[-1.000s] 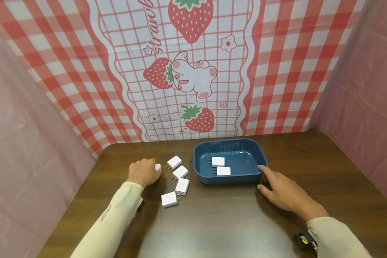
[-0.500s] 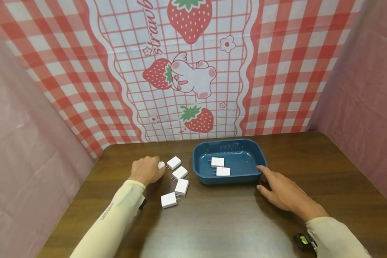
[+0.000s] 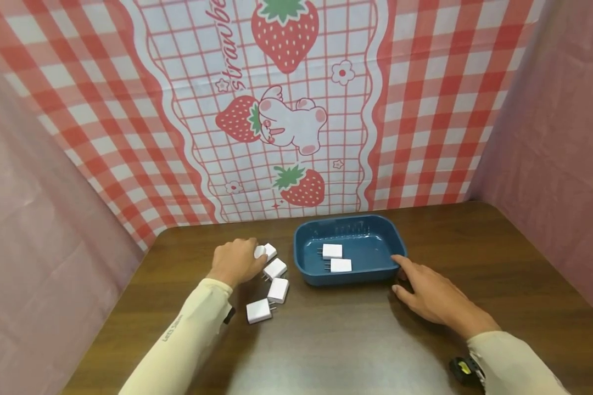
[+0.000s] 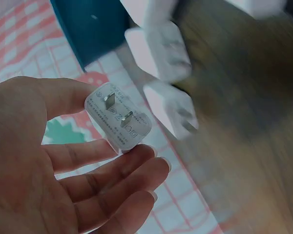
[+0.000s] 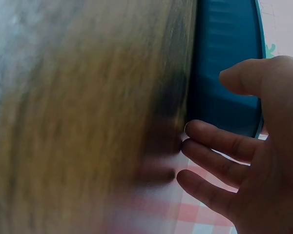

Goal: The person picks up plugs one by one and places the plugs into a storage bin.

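Observation:
My left hand (image 3: 236, 262) pinches a white wall charger (image 4: 118, 117) between thumb and fingers; in the left wrist view its two metal prongs point toward the camera. In the head view this charger overlaps a second one on the table, and more white chargers (image 3: 278, 290) lie in a loose row toward the front. The blue plastic basin (image 3: 348, 278) stands right of them, with two chargers (image 3: 333, 252) inside. My right hand (image 3: 427, 291) is at the basin's front right corner, index fingertip on the rim, thumb in front of the wall, the fingers loosely extended.
All of this is on a brown wooden table (image 3: 336, 340). Behind it hangs a red-and-white checked cloth (image 3: 425, 109) with strawberry prints, and pink cloth (image 3: 558, 164) closes off the sides.
My left hand has moved right with its charger, up off the table toward the row of chargers. The right hand stays at the basin's corner, and the view has tilted slightly.

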Motion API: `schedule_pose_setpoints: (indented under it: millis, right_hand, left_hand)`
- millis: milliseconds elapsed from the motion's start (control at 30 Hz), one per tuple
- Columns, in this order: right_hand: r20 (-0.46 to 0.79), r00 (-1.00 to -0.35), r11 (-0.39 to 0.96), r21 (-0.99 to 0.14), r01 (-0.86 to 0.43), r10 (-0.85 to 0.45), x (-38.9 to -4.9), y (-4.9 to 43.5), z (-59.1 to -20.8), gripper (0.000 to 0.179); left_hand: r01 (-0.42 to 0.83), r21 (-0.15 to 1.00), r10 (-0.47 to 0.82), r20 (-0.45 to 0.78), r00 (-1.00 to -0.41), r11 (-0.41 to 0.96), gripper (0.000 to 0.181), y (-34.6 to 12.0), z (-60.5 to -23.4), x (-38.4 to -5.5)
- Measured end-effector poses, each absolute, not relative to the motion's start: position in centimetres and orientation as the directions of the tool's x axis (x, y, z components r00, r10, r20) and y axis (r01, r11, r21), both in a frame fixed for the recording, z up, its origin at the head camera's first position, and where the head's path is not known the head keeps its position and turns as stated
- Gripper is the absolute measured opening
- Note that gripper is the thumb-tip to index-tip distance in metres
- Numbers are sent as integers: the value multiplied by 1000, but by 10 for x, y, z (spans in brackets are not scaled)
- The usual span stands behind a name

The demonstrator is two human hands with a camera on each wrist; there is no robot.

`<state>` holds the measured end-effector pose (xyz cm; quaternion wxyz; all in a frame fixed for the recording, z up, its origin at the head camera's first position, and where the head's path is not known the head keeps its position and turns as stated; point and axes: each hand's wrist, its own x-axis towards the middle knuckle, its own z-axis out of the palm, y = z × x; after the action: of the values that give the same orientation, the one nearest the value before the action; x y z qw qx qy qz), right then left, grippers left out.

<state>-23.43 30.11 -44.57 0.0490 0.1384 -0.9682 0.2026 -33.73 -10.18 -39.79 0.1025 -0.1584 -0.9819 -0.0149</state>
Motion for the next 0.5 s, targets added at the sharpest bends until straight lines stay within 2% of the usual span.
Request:
schedule_pose_setpoints:
  millis: [200,500]
  right_hand:
    - [169,-953,880,-371,-298,-252,-234,302,-446,63]
    - [172,-953,881,-367,-297,-249,-235,301,-448,63]
  left_hand:
    - [364,-2,353,252,-901,931,42,-77,-389,-329]
    - [406,87,357,334,-872,910,45,-54,-377,-323]
